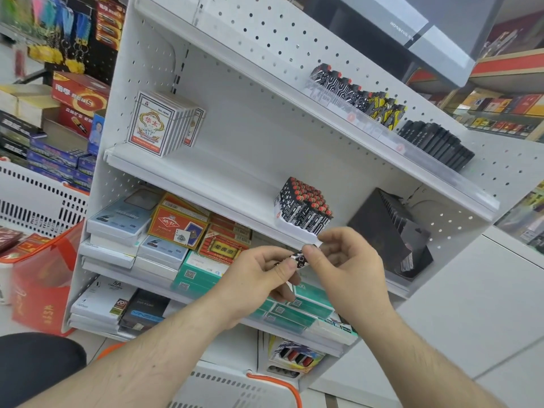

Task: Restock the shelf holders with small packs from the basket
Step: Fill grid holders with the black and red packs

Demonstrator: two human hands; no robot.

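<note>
Both my hands meet in front of the middle shelf edge and hold one small black-and-white patterned lighter (299, 256) between them. My left hand (262, 275) pinches its left end; my right hand (347, 260) pinches its right end with thumb and fingers. Just above, on the middle shelf (188, 175), stands a tray of matching lighters (303, 209) with red tops. The white basket (232, 384) with an orange handle sits below my arms; its contents are mostly hidden.
Playing-card packs (164, 125) stand at the shelf's left. A dark empty display box (388, 234) sits right of the tray. More lighters (359, 95) line the top shelf. Boxed cables and card packs (176, 225) fill lower shelves. A red bag (41, 284) stands left.
</note>
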